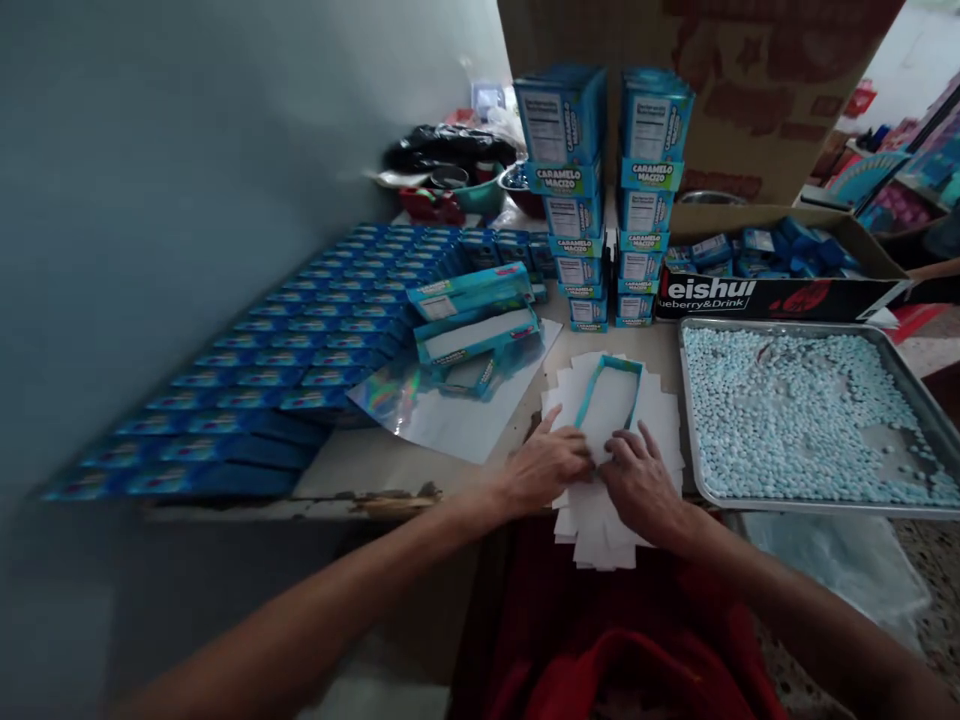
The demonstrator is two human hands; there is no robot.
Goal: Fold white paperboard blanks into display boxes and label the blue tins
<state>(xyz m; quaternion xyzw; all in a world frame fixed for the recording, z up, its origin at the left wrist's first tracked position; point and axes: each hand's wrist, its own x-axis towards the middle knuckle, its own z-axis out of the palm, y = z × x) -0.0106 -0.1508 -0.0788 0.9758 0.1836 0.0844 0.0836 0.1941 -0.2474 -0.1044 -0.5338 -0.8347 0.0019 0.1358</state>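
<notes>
A shallow cardboard display box point(609, 398), white inside with raised blue walls, lies at the table's front edge. My left hand point(553, 464) pinches its near left corner, fingers bent inward. At the near right corner, my right hand point(637, 478) has its fingers closed on the same end. Both hands almost meet, and they hide most of the near wall. Under the box is a pile of flat white card blanks point(663, 425), with flaps hanging past the table edge.
Finished blue boxes point(300, 355) cover the table's left side. Loose blue trays point(476, 335) lie on a clear sheet point(457, 425). Two tall stacks point(574, 210) stand behind. A metal tray point(688, 420) of pale blue candies and a black carton point(765, 300) of small packs are right.
</notes>
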